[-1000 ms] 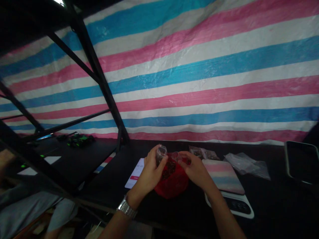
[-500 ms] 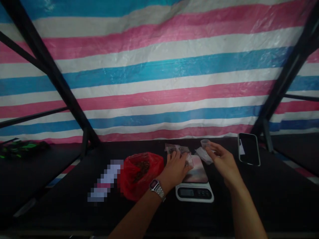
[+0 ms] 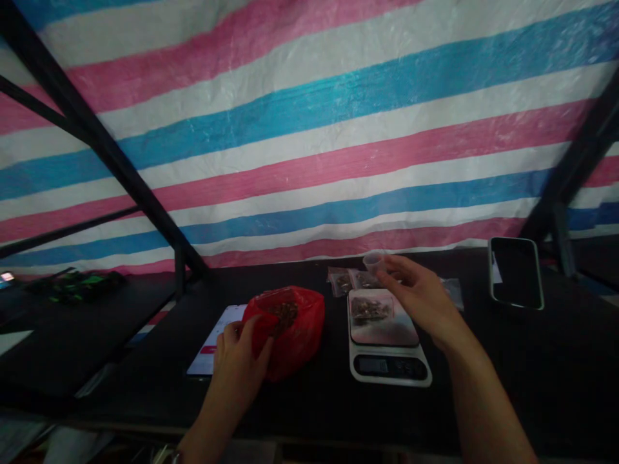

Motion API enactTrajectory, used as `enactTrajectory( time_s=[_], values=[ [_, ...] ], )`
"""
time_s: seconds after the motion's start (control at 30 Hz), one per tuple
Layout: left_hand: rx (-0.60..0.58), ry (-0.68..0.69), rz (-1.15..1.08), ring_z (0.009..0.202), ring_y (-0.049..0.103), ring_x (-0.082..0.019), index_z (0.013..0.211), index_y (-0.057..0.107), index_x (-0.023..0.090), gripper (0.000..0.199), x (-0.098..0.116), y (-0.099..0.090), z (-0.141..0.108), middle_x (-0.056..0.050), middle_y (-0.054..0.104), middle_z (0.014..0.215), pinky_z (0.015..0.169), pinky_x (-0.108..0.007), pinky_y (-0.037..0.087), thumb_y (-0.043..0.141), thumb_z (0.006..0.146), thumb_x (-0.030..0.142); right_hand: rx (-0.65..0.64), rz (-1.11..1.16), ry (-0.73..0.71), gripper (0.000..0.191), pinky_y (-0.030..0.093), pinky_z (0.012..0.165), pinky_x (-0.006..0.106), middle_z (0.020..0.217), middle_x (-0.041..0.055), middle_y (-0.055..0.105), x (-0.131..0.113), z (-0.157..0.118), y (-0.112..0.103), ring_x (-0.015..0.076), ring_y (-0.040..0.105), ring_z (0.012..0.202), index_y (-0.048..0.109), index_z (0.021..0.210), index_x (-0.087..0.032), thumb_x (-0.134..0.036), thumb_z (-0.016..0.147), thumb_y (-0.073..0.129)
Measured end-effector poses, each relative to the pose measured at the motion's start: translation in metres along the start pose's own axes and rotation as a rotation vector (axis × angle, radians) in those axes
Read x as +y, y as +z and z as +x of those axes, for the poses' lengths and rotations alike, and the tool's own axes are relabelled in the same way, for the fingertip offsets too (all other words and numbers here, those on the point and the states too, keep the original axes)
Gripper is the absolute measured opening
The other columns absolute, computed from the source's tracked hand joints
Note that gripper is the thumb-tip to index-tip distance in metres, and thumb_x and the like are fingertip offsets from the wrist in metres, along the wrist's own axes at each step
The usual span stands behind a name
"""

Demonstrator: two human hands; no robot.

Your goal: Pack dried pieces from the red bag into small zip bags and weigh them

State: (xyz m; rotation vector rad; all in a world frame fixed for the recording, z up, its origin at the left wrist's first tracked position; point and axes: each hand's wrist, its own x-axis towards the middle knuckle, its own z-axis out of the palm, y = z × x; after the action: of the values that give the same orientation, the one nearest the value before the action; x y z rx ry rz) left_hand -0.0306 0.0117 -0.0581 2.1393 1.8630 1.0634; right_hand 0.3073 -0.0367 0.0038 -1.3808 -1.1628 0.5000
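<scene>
My left hand point(image 3: 242, 354) is at the near left side of a red plastic bag point(image 3: 302, 335), its fingers and thumb closed on the rim. Brown dried bits point(image 3: 285, 316) lie inside the open bag. My right hand point(image 3: 416, 290) pinches a small clear plastic cup point(image 3: 374, 261) above the back of a white digital scale point(image 3: 358, 364). A clear sachet of brown bits point(image 3: 371, 309) rests on the scale's plate. Behind the scale lie more filled sachets point(image 3: 342, 282), partly under the cup.
A phone with a lit screen point(image 3: 213, 348) lies left of the bag. A dark-screened, pale-edged device point(image 3: 516, 274) sits at the right. Clear empty-looking bags point(image 3: 453, 293) show behind my right wrist. Black frame bars point(image 3: 126, 187) and a striped sheet point(image 3: 309, 167) stand behind the table.
My left hand has left the scale and moved left onto the red bag, leaving a sachet on the plate. My right hand, still with the cup, has shifted left over the scale's back.
</scene>
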Motion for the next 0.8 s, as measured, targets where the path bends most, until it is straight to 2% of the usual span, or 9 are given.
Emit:
enactTrajectory(
  time_s=[0.07,0.17,0.3,0.43,0.53,0.6,0.67,0.73,0.8],
  values=[
    [-0.053,-0.025,-0.16,0.105,0.062,-0.042,0.114,0.075,0.016,0.041,-0.011,-0.002,0.001,-0.017,0.066,0.107,0.102,-0.067,0.049,0.061,0.08,0.036,-0.167,0.045,-0.022,0.032,0.059,0.084,0.039,0.111,0.0096,0.083,-0.011,-0.004,0.032,0.0248,0.076,0.095,0.077,0.118,-0.021,-0.032,0.088,0.073],
    [-0.035,-0.049,-0.285,0.104,0.068,-0.036,0.105,0.073,0.023,0.032,-0.01,0.0,0.004,-0.012,0.073,0.104,0.103,-0.057,0.052,0.057,0.083,0.039,-0.391,0.087,-0.102,0.026,0.058,0.092,0.036,0.116,0.0082,0.082,-0.022,-0.016,0.083,0.0227,0.077,0.104,0.076,0.117,-0.021,-0.024,0.092,0.069],
    [0.031,-0.167,-0.431,0.085,0.073,-0.029,0.11,0.065,0.022,0.038,-0.005,0.004,0.004,-0.007,0.075,0.091,0.081,-0.044,0.06,0.055,0.087,0.051,-0.598,-0.071,-0.123,0.021,0.054,0.093,0.031,0.115,0.0042,0.084,-0.028,-0.033,0.127,0.0207,0.077,0.107,0.077,0.111,-0.023,-0.017,0.094,0.067],
    [0.117,-0.262,-0.501,0.069,0.068,-0.023,0.116,0.058,0.02,0.042,-0.006,0.005,-0.003,-0.003,0.07,0.084,0.065,-0.037,0.059,0.052,0.089,0.052,-0.583,-0.299,-0.093,0.018,0.051,0.093,0.035,0.114,0.0066,0.084,-0.027,-0.036,0.127,0.0266,0.076,0.111,0.077,0.108,-0.023,-0.017,0.093,0.069],
    [0.196,-0.268,-0.474,0.079,0.068,-0.025,0.118,0.059,0.021,0.039,-0.007,0.003,-0.014,-0.005,0.065,0.091,0.078,-0.044,0.061,0.058,0.087,0.044,-0.564,-0.352,-0.076,0.018,0.05,0.09,0.036,0.114,0.0083,0.083,-0.026,-0.033,0.114,0.0281,0.076,0.107,0.077,0.11,-0.023,-0.019,0.094,0.069],
    [0.221,-0.162,-0.354,0.103,0.067,-0.03,0.126,0.062,0.022,0.039,-0.008,-0.001,-0.024,-0.01,0.062,0.112,0.099,-0.052,0.057,0.059,0.088,0.033,-0.58,-0.371,-0.067,0.016,0.05,0.087,0.036,0.111,0.0084,0.084,-0.026,-0.032,0.106,0.0278,0.077,0.102,0.077,0.108,-0.023,-0.021,0.094,0.069],
    [0.171,0.055,-0.146,0.124,0.06,-0.033,0.129,0.065,0.025,0.04,-0.012,-0.005,-0.033,-0.014,0.056,0.132,0.111,-0.057,0.049,0.053,0.092,0.02,-0.597,-0.378,-0.067,0.014,0.051,0.087,0.036,0.11,0.0084,0.084,-0.027,-0.034,0.101,0.0276,0.077,0.102,0.077,0.106,-0.024,-0.024,0.094,0.07],
    [0.081,0.257,0.048,0.127,0.057,-0.035,0.121,0.07,0.028,0.04,-0.019,-0.009,-0.04,-0.013,0.058,0.135,0.109,-0.06,0.049,0.046,0.094,0.012,-0.611,-0.397,-0.067,0.013,0.052,0.087,0.036,0.111,0.0087,0.084,-0.03,-0.037,0.099,0.0284,0.077,0.102,0.077,0.106,-0.024,-0.025,0.094,0.072],
    [0.082,0.316,0.17,0.121,0.059,-0.036,0.112,0.072,0.029,0.038,-0.025,-0.013,-0.042,-0.012,0.061,0.13,0.102,-0.06,0.052,0.045,0.094,0.009,-0.612,-0.395,-0.075,0.013,0.052,0.089,0.037,0.111,0.0083,0.083,-0.035,-0.041,0.098,0.029,0.077,0.104,0.077,0.106,-0.024,-0.026,0.094,0.073]
  ],
)
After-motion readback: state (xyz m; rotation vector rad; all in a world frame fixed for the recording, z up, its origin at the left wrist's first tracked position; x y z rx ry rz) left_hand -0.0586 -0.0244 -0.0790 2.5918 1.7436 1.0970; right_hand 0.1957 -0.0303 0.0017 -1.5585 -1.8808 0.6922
